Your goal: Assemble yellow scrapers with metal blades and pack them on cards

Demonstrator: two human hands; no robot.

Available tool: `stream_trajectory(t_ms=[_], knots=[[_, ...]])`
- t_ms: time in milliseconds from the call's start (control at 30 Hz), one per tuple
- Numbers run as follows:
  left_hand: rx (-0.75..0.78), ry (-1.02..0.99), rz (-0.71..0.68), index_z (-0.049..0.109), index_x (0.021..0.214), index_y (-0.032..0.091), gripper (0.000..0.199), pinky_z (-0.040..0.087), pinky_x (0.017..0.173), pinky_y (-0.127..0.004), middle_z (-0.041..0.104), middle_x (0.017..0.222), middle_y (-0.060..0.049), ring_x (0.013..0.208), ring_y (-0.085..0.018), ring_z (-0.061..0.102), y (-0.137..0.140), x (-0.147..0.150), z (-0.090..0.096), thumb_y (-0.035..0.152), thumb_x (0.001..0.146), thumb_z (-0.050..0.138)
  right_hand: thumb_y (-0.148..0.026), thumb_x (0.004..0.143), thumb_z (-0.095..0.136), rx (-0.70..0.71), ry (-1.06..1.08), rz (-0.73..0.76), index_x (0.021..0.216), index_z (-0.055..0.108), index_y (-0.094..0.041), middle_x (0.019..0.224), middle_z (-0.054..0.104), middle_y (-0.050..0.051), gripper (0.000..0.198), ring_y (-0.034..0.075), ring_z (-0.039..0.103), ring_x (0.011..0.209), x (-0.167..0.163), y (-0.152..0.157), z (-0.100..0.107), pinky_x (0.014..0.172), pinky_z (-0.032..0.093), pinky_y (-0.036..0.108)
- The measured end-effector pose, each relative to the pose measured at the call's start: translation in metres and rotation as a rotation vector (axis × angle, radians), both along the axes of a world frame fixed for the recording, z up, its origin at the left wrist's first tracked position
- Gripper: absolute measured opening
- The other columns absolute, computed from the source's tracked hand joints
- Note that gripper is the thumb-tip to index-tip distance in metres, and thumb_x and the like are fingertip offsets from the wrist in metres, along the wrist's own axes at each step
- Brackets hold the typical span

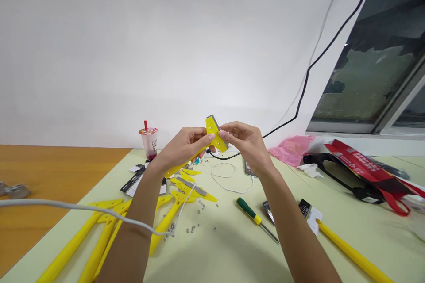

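A yellow scraper (212,133) with a grey metal blade (213,119) along the far edge of its head is held up over the table. My left hand (186,143) is closed around it just below the head, thumb on the yellow face, while the handle runs down behind my left forearm. From the other side, my right hand (245,141) pinches the head's blade edge between thumb and fingers. Below lie loose yellow head plates (191,188) and scattered small screws or nuts (191,230). More yellow scraper handles (106,239) lie at the left, partly hidden by my arm.
A green-and-yellow screwdriver (249,210) lies right of centre, near a phone (249,169). Another yellow handle (352,247) is at the right. A drink cup (150,143) stands at the back left. Pink plastic (292,149) and a red bag (361,163) lie right. A pale cable (83,207) crosses my left forearm.
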State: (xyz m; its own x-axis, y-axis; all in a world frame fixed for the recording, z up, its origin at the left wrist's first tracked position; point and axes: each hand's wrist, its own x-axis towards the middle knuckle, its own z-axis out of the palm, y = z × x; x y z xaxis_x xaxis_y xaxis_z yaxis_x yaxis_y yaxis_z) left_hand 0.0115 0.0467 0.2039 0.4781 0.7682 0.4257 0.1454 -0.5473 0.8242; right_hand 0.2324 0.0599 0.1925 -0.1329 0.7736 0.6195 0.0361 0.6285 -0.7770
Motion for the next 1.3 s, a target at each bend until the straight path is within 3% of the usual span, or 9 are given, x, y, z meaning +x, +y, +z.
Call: stream_trajectory(t_ms=[133, 333, 467, 633, 733, 800, 967, 1133, 1300], knots=[[-0.005, 0.0, 0.017, 0.08, 0.111, 0.015, 0.045, 0.046, 0.051, -0.022, 0.08, 0.096, -0.012, 0.064, -0.011, 0.06, 0.0, 0.0, 0.0, 0.058, 0.101, 0.073, -0.064, 0.08, 0.095, 0.015, -0.006, -0.004, 0.098, 0.084, -0.023, 0.09, 0.079, 0.005, 0.046, 0.019, 0.068, 0.078, -0.002, 0.001, -0.001, 0.07, 0.057, 0.035], [0.087, -0.091, 0.154, 0.078, 0.109, 0.015, 0.051, 0.047, 0.053, -0.024, 0.079, 0.091, -0.011, 0.063, -0.013, 0.061, 0.001, -0.001, 0.001, 0.065, 0.1, 0.074, -0.08, 0.083, 0.085, 0.064, -0.061, -0.08, 0.124, 0.075, -0.026, 0.11, 0.079, 0.008, 0.069, 0.025, 0.075, 0.106, -0.002, 0.007, -0.003, 0.086, 0.062, 0.037], [0.127, -0.145, 0.239, 0.078, 0.108, 0.019, 0.049, 0.05, 0.053, -0.026, 0.077, 0.083, -0.009, 0.065, -0.015, 0.063, 0.005, -0.002, 0.002, 0.067, 0.101, 0.072, -0.083, 0.087, 0.078, 0.036, -0.193, -0.065, 0.115, 0.074, -0.024, 0.109, 0.078, 0.009, 0.065, 0.025, 0.076, 0.103, 0.005, 0.012, -0.007, 0.084, 0.061, 0.037], [0.186, -0.175, 0.247, 0.079, 0.104, 0.023, 0.049, 0.05, 0.051, -0.029, 0.078, 0.092, -0.007, 0.061, -0.013, 0.06, 0.007, -0.002, 0.002, 0.07, 0.1, 0.071, -0.068, 0.091, 0.084, -0.054, -0.447, 0.039, 0.099, 0.076, -0.021, 0.097, 0.08, 0.009, 0.048, 0.023, 0.075, 0.087, 0.008, 0.015, -0.014, 0.075, 0.057, 0.035], [0.217, -0.19, 0.218, 0.08, 0.099, 0.024, 0.048, 0.047, 0.051, -0.029, 0.079, 0.095, -0.006, 0.059, -0.012, 0.057, 0.005, -0.001, 0.003, 0.072, 0.101, 0.069, -0.051, 0.087, 0.092, -0.177, -0.68, 0.141, 0.087, 0.078, -0.021, 0.086, 0.08, 0.007, 0.034, 0.021, 0.075, 0.075, 0.005, 0.019, -0.022, 0.069, 0.054, 0.034], [0.221, -0.186, 0.228, 0.08, 0.096, 0.025, 0.046, 0.046, 0.053, -0.029, 0.078, 0.094, -0.006, 0.06, -0.012, 0.058, 0.003, 0.0, 0.004, 0.069, 0.101, 0.071, -0.043, 0.077, 0.098, -0.345, -0.928, 0.282, 0.081, 0.079, -0.021, 0.082, 0.081, 0.006, 0.029, 0.023, 0.077, 0.074, -0.001, 0.023, -0.031, 0.065, 0.053, 0.033], [0.244, -0.178, 0.203, 0.081, 0.098, 0.023, 0.035, 0.043, 0.053, -0.029, 0.077, 0.093, -0.007, 0.06, -0.014, 0.059, 0.002, -0.002, 0.003, 0.057, 0.103, 0.072, -0.036, 0.057, 0.106, -0.702, -1.456, 0.402, 0.07, 0.076, -0.018, 0.07, 0.08, 0.008, 0.038, 0.028, 0.08, 0.078, -0.034, 0.029, -0.068, 0.071, 0.057, 0.034], [0.191, -0.112, 0.28, 0.08, 0.106, 0.021, 0.038, 0.048, 0.059, -0.027, 0.075, 0.091, -0.01, 0.081, -0.023, 0.075, 0.004, -0.007, 0.003, 0.058, 0.104, 0.07, -0.036, 0.036, 0.111, -0.881, -1.647, 0.529, 0.06, 0.071, -0.016, 0.068, 0.079, 0.008, 0.051, 0.029, 0.081, 0.079, -0.063, 0.033, -0.108, 0.076, 0.061, 0.036], [0.207, -0.077, 0.287, 0.079, 0.111, 0.019, 0.039, 0.05, 0.065, -0.026, 0.074, 0.097, -0.008, 0.088, -0.024, 0.079, 0.004, -0.013, 0.004, 0.053, 0.11, 0.061, -0.026, 0.029, 0.111, -0.969, -1.633, 0.519, 0.061, 0.074, -0.016, 0.066, 0.078, 0.007, 0.05, 0.029, 0.08, 0.071, -0.068, 0.038, -0.132, 0.069, 0.061, 0.036]])
